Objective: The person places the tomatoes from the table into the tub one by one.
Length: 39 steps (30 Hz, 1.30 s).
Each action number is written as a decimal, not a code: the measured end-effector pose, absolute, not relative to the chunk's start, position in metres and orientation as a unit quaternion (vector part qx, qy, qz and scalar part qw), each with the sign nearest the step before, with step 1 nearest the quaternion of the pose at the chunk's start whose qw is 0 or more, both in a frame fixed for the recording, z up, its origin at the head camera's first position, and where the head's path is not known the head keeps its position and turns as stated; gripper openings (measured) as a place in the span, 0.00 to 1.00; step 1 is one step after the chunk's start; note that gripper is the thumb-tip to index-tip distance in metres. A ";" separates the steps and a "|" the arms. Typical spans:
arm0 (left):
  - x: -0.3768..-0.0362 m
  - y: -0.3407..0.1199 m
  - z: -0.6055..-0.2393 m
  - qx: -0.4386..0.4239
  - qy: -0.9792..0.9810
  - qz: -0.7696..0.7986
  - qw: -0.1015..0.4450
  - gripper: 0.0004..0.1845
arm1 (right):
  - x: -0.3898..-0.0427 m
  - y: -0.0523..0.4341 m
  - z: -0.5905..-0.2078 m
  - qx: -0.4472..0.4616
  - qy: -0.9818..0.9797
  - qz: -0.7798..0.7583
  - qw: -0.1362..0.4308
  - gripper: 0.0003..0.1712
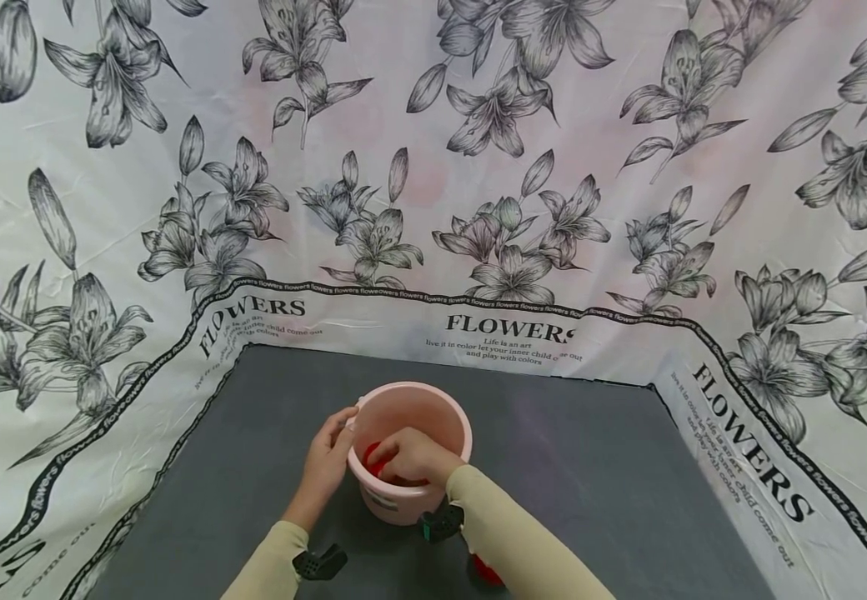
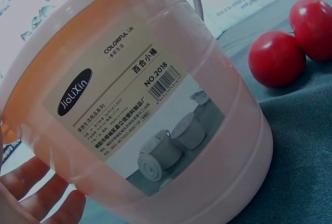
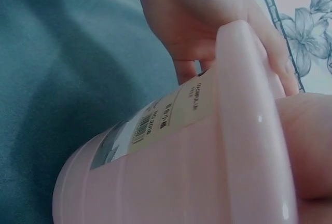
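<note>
Pink bucket (image 1: 409,454) stands mid-desk (image 1: 591,467); the left hand (image 1: 328,458) curls over its rim, steadying it. The right hand (image 1: 411,457) reaches inside, apparently pinching a red ball (image 1: 372,454). Two red balls (image 2: 295,40) lie outside, not yet loaded.

Your counter (image 1: 613,467) is covered in a dark grey cloth and fills the lower middle of the head view. A pink bucket (image 1: 403,500) stands on it, low and just left of centre, with its printed label (image 2: 140,125) facing the near edge. Two red balls (image 2: 295,42) lie on the cloth at the upper right of the left wrist view, touching each other and near the bucket. White flower-printed sheeting (image 1: 433,167) borders the counter on three sides.
</note>
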State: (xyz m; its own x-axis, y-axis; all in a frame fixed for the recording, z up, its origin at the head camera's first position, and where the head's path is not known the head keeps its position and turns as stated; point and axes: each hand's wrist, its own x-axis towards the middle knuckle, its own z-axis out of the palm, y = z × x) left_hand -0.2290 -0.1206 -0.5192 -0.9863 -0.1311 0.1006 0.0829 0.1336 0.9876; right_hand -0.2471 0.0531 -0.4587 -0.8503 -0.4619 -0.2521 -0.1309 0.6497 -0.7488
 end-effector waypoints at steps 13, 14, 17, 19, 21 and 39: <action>-0.230 -0.121 -0.519 0.020 -0.756 -0.649 0.077 0.20 | -0.260 0.088 -0.410 -0.178 0.870 -0.417 0.194 0.18; -0.230 -0.121 -0.519 0.021 -0.757 -0.649 0.077 0.20 | -0.261 0.094 -0.402 -0.174 0.868 -0.424 0.192 0.19; -0.230 -0.120 -0.521 0.022 -0.757 -0.649 0.077 0.20 | -0.262 0.119 -0.381 -0.147 0.859 -0.453 0.187 0.21; -0.231 -0.119 -0.523 0.021 -0.758 -0.647 0.079 0.20 | -0.260 0.139 -0.369 -0.129 0.851 -0.475 0.182 0.23; -0.231 -0.119 -0.524 0.023 -0.762 -0.642 0.079 0.20 | -0.257 0.162 -0.359 -0.112 0.847 -0.488 0.177 0.25; -0.230 -0.119 -0.524 0.025 -0.774 -0.628 0.082 0.19 | -0.183 0.325 -0.411 -0.014 0.794 -0.590 0.145 0.37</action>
